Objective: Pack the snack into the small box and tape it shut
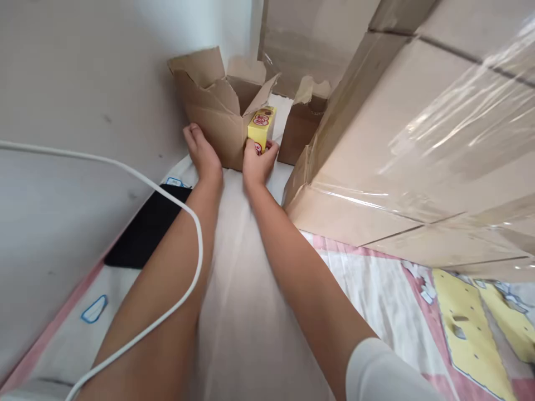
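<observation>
An open cardboard box (pixel 215 125) with raised, torn flaps stands on the cloth-covered surface ahead of me. My left hand (pixel 203 153) presses against its left side, fingers curled along the edge. On the other side, my right hand (pixel 259 164) grips the lower end of a small yellow box (pixel 262 123) with red lettering. The yellow box is upright and close against the right wall of the cardboard box. My right fingertips are partly hidden behind it, and the inside of the cardboard box cannot be seen.
Large taped cartons (pixel 376 139) rise on the right, with a smaller open carton (pixel 303 122) beside them. A wall (pixel 83 94) borders the left. A white cable (pixel 196 234) crosses over my left arm. A black flat item (pixel 144 228) lies by the wall.
</observation>
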`<state>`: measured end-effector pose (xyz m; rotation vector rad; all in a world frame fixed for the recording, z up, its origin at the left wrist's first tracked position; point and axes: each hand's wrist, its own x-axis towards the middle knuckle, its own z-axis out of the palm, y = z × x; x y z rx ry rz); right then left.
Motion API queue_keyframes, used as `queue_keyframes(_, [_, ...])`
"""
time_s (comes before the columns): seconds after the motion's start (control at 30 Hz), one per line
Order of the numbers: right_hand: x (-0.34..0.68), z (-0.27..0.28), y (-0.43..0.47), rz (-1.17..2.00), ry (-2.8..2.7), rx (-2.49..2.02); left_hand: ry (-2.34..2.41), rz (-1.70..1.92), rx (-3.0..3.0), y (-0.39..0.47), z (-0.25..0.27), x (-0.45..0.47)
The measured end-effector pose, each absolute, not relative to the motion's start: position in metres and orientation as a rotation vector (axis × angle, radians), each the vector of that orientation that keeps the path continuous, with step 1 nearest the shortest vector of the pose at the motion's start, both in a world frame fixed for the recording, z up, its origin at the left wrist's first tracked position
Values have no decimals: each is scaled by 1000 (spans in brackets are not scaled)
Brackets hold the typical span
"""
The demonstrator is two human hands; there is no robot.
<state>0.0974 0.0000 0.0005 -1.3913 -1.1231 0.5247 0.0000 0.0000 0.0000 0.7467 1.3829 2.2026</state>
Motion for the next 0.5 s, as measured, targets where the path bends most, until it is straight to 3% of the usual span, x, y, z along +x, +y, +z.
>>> queue_keyframes(0.33, [94,-14,-4,445,-1272,-1300,1213,2140,817,-15,-1,-7])
queue_keyframes(0.5, [85,4,-31,416,-1358,-1182,1174,2288,932,-33,27,-22])
